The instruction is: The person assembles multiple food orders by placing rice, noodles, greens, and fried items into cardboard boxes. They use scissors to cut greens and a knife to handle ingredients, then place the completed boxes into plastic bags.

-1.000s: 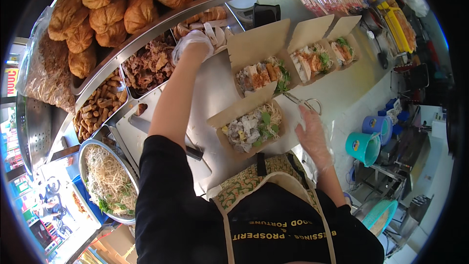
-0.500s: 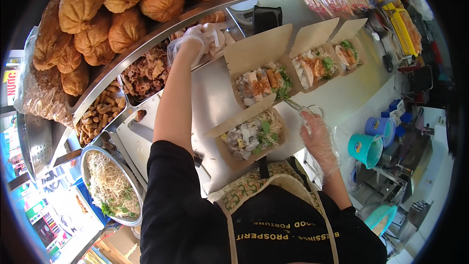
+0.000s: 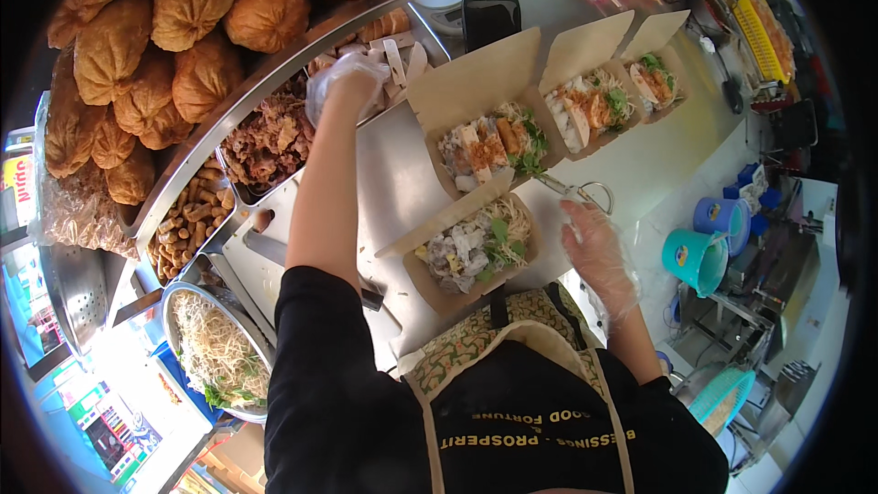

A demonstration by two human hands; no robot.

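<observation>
My left hand (image 3: 347, 90), in a clear plastic glove, reaches into a metal tray beside pale sliced sausage (image 3: 395, 64); its fingers are hidden beneath the glove and hand. My right hand (image 3: 594, 247), also gloved, hovers by the counter's near right edge with fingers loosely apart and nothing visible in them. Just beyond its fingertips, metal scissors (image 3: 593, 196) lie with their blades toward the boxes. Nearest me, an open cardboard box (image 3: 430, 285) holds white soft pieces, bean sprouts and green leaves. Three more open boxes (image 3: 476, 69) behind it also have sliced toppings and reddish-brown crumbs.
Large golden fried breads (image 3: 192, 5) are piled at the far left. Nearby trays hold brown fried bits (image 3: 267, 142) and small brown sausage-like pieces (image 3: 190, 224). A bowl of bean sprouts (image 3: 215, 348) stands at lower left, a knife (image 3: 265, 245) beside it. Teal bucket (image 3: 693, 261) at right.
My left hand has shifted slightly left and down off the pale slices. My right hand has drawn a little away from the scissors' handles. The view has shifted slightly.
</observation>
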